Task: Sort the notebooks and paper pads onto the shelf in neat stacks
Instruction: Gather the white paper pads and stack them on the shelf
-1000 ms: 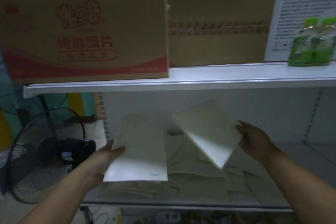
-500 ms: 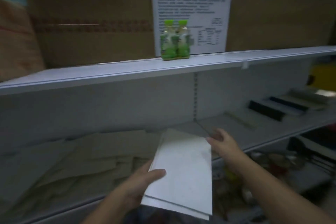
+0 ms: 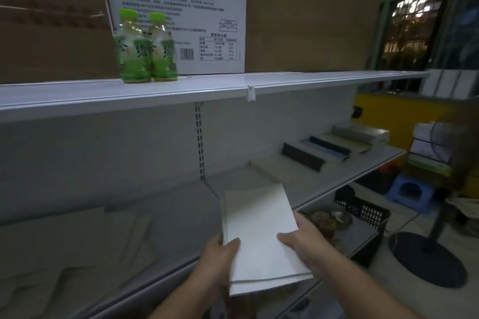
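Note:
Two white paper pads [image 3: 259, 228] lie one on the other, held in front of the lower shelf [image 3: 344, 184]. My left hand [image 3: 220, 259] grips their left edge, thumb on top. My right hand [image 3: 303, 241] grips the right edge, thumb on the cover. Loose pale pads [image 3: 85, 254] lie scattered on the shelf's left part. Farther right on the shelf sit stacked notebooks with dark spines [image 3: 311, 153] and a thick stack [image 3: 360, 133].
The upper shelf [image 3: 181, 90] carries two green bottles [image 3: 145, 46], a white printed box [image 3: 181, 8] and brown cartons [image 3: 305, 28]. A black crate [image 3: 363, 217] sits below right. A fan base [image 3: 427, 259] and a blue stool [image 3: 409, 191] stand on the floor.
The two pads, held apart one second ago, are now stacked together in both hands. My view has swung right along the shelf, away from the scattered pile.

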Demonstrator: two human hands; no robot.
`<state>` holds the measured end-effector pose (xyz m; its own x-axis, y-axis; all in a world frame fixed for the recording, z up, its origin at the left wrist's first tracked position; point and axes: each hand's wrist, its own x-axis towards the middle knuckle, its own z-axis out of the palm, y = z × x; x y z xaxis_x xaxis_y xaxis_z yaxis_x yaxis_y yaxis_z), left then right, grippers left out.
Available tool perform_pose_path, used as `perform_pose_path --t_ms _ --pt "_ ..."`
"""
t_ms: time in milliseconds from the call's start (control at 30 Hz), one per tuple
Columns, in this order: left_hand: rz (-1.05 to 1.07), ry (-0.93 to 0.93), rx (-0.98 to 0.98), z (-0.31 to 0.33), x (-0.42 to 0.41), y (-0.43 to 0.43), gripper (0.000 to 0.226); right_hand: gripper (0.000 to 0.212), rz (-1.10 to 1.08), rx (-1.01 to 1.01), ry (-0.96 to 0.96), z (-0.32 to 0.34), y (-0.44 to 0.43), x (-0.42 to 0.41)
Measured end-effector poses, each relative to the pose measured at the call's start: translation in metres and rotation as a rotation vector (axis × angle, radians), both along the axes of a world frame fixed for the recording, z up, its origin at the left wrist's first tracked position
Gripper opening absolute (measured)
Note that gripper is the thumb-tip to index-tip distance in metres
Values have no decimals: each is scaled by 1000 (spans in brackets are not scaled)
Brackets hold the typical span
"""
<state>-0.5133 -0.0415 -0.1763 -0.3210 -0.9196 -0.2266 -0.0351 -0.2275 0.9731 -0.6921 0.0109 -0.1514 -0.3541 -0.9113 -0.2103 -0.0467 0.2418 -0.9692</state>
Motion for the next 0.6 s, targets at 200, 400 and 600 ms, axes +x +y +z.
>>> perform_pose_path --t_ms 200,400,600 --pt "190 -160 -148 -14 -44 -61 33 46 -36 36 48 -1 -78 -22" --pt "173 -219 -101 -21 -65 -116 76 51 -20 70 68 -8 -147 -50" --pt "-120 -646 -196 -15 -80 -142 140 30 103 118 320 -12 -196 -79"
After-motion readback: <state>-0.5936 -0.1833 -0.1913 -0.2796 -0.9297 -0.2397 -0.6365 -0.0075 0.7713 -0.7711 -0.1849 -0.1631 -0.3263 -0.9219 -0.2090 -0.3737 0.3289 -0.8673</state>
